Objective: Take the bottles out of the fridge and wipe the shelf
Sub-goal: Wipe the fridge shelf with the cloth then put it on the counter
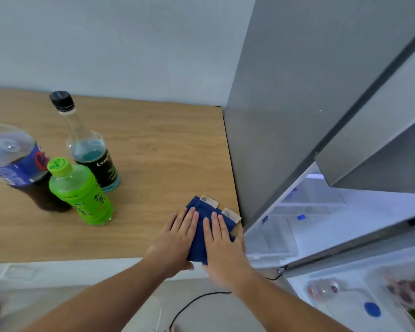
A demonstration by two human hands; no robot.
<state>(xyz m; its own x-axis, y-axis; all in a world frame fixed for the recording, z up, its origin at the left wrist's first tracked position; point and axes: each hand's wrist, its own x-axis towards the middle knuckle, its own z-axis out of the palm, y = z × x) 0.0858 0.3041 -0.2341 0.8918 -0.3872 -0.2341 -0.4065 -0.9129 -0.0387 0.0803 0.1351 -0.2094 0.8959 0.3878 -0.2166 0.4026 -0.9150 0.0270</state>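
Both of my hands lie flat on a folded blue cloth point(203, 230) near the front right corner of the wooden desk point(153, 149). My left hand point(177, 238) presses its left half with fingers stretched out and palm down; my right hand point(222, 240) covers the right half the same way, its thumb curling over the cloth's right edge. Neither hand grips anything; they only press. Two pale tags point(210, 201) stick out from the cloth's far edge.

Three bottles stand together on the left of the desk, well apart from the cloth. The green tea bottle point(82, 192) with its green cap is nearest me. Behind it stands a clear glass bottle point(91, 154) with a black cap and blue liquid in the lower part. The big cola bottle point(17, 164) with a blue label is cut off by the left edge.

The fridge point(285, 92) rises just right of the desk, its door open. The lit inside shows pale shelves point(312, 200), washed out by the glare. Door racks point(345, 295) at the bottom right hold blurred items I cannot make out. A black cable point(197, 300) runs along the floor below the desk.
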